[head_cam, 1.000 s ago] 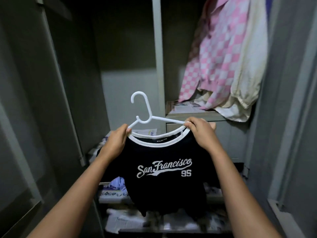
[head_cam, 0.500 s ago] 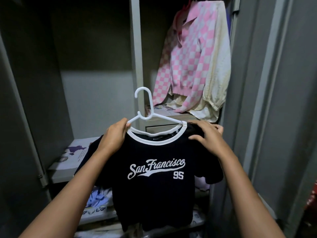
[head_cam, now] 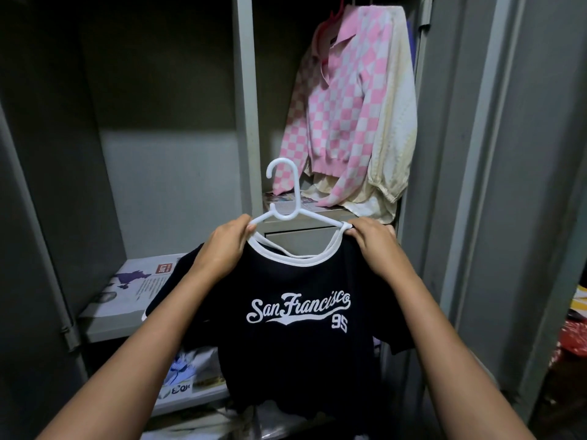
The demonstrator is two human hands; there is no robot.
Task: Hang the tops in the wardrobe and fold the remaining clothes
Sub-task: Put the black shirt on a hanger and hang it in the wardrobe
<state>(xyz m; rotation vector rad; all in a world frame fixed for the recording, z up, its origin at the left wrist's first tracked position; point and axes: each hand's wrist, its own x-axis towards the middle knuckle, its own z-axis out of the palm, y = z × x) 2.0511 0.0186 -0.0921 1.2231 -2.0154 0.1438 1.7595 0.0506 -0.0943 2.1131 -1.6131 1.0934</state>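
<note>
So I had the tee up in the middle of the frame, black with a white collar and "San Francisco 95" across the chest, already sitting on the hanger. My left hand was curled round the tee's left shoulder, thumb and fingers pinching right where the hanger arm goes into the collar. My right hand was doing the same on the other side, fingertips pinching the collar edge and the end of the hanger arm together. The white hook stood upright above my hands, free and not hooked on anything.

The wardrobe filled the frame behind it, grey metal, with a post running down the middle. In the upper right a pink checked top was hanging, with a cream top just behind it on the right side, both hems drooping down onto a drawer unit directly behind the hanger. At the left, a shelf was lined with newspaper. Lower down, partly hidden by the tee and my left arm, was another shelf with some paper and fabric I couldn't really make out. Far right edge of the frame showed a bit of red and yellow cloth.
</note>
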